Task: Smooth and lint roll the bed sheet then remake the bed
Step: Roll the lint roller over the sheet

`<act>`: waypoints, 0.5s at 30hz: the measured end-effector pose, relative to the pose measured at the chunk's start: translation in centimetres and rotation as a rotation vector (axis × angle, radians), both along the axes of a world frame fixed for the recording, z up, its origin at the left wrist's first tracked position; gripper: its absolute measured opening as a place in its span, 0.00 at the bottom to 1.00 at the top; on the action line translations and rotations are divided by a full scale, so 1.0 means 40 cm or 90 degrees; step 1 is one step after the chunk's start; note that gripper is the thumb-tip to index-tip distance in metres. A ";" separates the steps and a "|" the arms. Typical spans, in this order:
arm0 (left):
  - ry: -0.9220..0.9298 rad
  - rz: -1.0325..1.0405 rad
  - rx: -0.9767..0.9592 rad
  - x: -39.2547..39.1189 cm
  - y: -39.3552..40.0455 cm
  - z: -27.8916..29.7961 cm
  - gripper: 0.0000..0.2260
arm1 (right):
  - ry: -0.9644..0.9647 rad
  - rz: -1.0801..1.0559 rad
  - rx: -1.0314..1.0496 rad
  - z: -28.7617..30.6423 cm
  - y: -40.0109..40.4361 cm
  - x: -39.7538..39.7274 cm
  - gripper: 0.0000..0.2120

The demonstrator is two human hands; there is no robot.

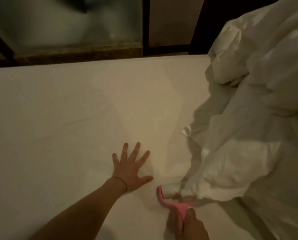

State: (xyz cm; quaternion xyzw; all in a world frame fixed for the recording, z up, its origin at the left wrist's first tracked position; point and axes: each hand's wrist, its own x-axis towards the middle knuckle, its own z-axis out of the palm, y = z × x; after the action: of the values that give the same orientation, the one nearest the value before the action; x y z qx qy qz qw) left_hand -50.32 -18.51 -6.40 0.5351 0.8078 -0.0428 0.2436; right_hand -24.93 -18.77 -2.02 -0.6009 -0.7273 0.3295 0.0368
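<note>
A white bed sheet [67,118] covers the mattress, with faint creases across its middle. My left hand [131,167] lies flat on it, palm down, fingers spread wide. My right hand [186,226], at the bottom edge, grips the pink handle of a lint roller [165,198]. The roller's white drum rests on the sheet just right of my left thumb and touches the edge of the bunched white duvet [248,135], which partly hides it.
The duvet is heaped over the whole right side of the bed. Beyond the bed's far edge run a dark stone ledge [75,52] and a dark-framed frosted glass panel [67,23]. The room is dim.
</note>
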 end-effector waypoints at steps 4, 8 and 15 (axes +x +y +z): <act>0.044 0.040 0.043 0.123 -0.167 -0.049 0.36 | -0.072 0.066 0.218 0.054 -0.137 0.089 0.19; 0.082 0.055 0.059 0.186 -0.286 -0.058 0.33 | -0.135 -0.028 -0.040 0.046 -0.122 0.106 0.31; 0.094 0.091 0.082 0.284 -0.443 -0.067 0.33 | -0.131 -0.041 -0.028 0.026 -0.276 0.241 0.27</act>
State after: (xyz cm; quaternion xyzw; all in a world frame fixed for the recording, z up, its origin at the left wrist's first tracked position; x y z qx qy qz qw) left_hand -38.97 -36.24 -9.07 0.4861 0.8607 -0.0127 0.1508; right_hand -15.30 -29.81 -0.99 -0.6552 -0.7002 0.2806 -0.0409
